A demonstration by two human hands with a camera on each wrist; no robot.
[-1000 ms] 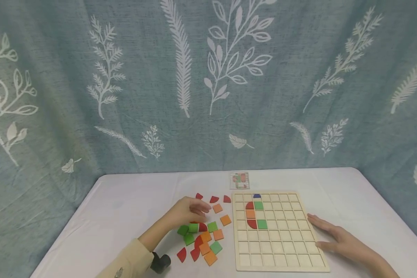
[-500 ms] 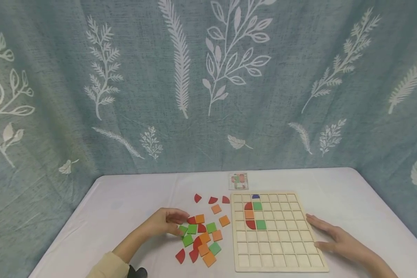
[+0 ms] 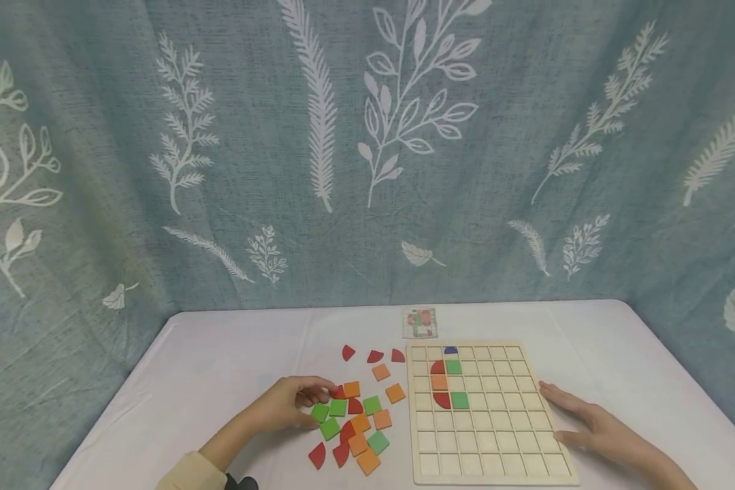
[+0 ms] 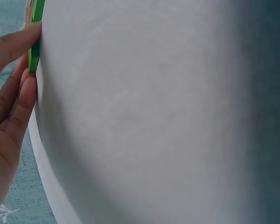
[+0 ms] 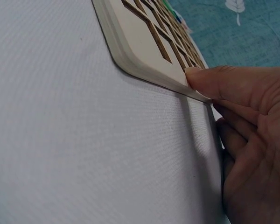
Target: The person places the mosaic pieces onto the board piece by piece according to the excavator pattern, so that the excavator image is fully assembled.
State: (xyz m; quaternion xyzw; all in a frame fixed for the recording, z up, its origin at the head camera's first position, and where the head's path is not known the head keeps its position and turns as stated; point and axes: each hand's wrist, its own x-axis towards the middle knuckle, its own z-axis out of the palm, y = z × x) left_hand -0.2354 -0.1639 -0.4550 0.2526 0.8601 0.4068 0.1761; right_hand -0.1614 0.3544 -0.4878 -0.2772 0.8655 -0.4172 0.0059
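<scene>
At the left edge of the loose pieces, my left hand has its thumb and bent fingers around a green square tile. In the left wrist view the thumb and a fingertip touch the edges of green tiles. Close by lie two more green squares, an orange square and a red quarter-circle. My right hand rests against the right side of the wooden grid board, fingers extended. In the right wrist view its thumb touches the board's rim.
The board holds a blue half-circle, two red quarter-circles, an orange square and two green squares. A small pattern card lies behind it. More orange, green and red pieces are scattered between hand and board. A patterned curtain hangs behind.
My left hand has drawn back leftward from above the pieces and lowered to the green square, which has shifted slightly. My right hand stays at the board's edge.
</scene>
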